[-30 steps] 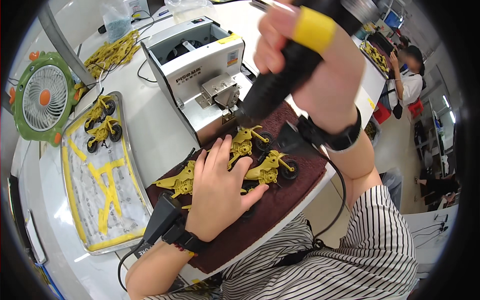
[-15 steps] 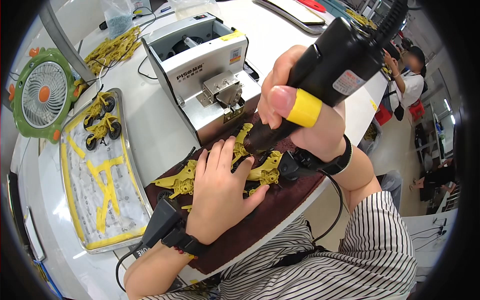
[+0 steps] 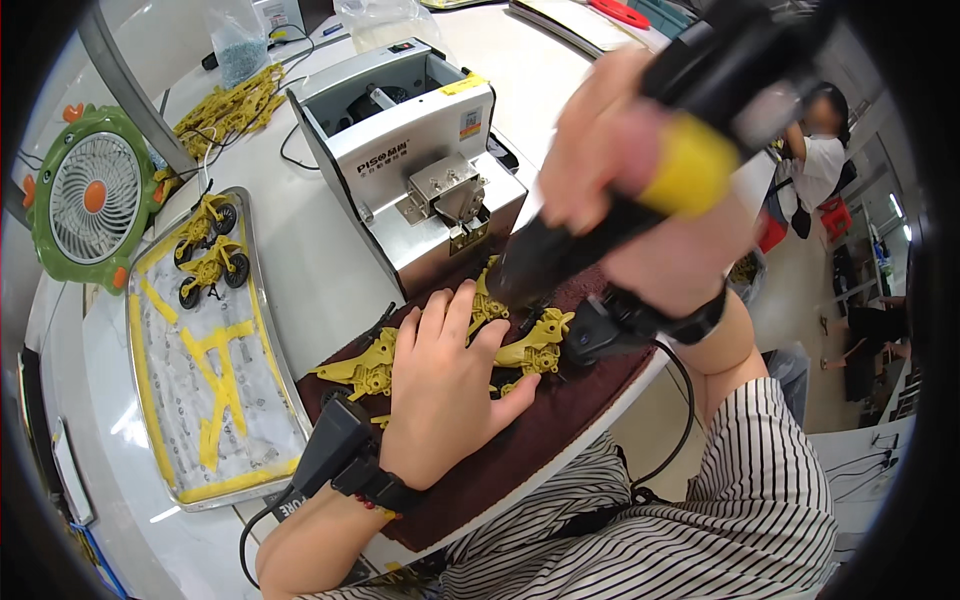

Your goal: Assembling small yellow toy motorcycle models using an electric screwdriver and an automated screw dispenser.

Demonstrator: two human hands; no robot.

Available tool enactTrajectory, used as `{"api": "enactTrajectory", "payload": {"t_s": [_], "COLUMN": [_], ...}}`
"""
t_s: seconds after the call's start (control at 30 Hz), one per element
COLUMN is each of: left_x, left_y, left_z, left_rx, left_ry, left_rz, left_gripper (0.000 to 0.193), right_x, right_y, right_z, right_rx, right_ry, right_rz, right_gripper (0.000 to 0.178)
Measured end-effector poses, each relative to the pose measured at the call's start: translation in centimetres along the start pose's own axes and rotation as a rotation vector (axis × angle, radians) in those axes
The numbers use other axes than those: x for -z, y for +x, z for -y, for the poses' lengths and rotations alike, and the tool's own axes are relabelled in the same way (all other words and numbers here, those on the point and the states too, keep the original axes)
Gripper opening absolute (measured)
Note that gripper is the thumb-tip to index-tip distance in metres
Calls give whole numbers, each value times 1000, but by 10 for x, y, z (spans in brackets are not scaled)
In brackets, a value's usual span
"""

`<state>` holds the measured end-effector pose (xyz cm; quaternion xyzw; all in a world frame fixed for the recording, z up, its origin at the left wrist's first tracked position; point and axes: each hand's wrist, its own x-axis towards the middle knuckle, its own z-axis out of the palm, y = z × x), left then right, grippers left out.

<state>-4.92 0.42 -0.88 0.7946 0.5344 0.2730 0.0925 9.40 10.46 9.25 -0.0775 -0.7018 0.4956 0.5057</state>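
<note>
My right hand (image 3: 640, 180), blurred by motion and with yellow tape on its thumb, is wrapped round a black electric screwdriver (image 3: 556, 258). The tool slants down to the yellow toy motorcycle parts, its tip hidden. My left hand (image 3: 436, 385) lies over these parts with fingers stretched and thumb apart. To its left shows a yellow toy motorcycle body (image 3: 362, 368), to its right another yellow body (image 3: 540, 345). A third yellow piece (image 3: 488, 306) lies beyond my fingertips, partly covered. All rest on a dark red cloth mat (image 3: 480, 480).
A silver screw feeder (image 3: 400, 200) stands just behind the mat. At left, a metal tray (image 3: 160, 440) holds two yellow toy motorcycles (image 3: 212, 262), with a green fan (image 3: 92, 195) beside it. Yellow parts (image 3: 235, 112) are piled farther back. Another person (image 3: 815, 155) sits at far right.
My right hand and the screwdriver have swung up and to the right at the top, now blurred. My left hand has barely moved on the toy parts.
</note>
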Motion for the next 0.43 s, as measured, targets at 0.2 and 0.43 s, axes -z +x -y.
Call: {"api": "enactTrajectory", "payload": {"t_s": [0.2, 0.43], "left_x": [-5, -4], "left_y": [3, 0], "left_z": [-1, -1], "left_rx": [-16, 1], "left_ry": [-5, 18], "left_rz": [-22, -28], "left_gripper": [47, 46], "right_x": [-23, -17], "right_y": [41, 43], "right_z": [25, -1], "right_rx": [-20, 4], "right_ry": [235, 179], "right_rz": [-477, -298], "right_gripper": [12, 10]}}
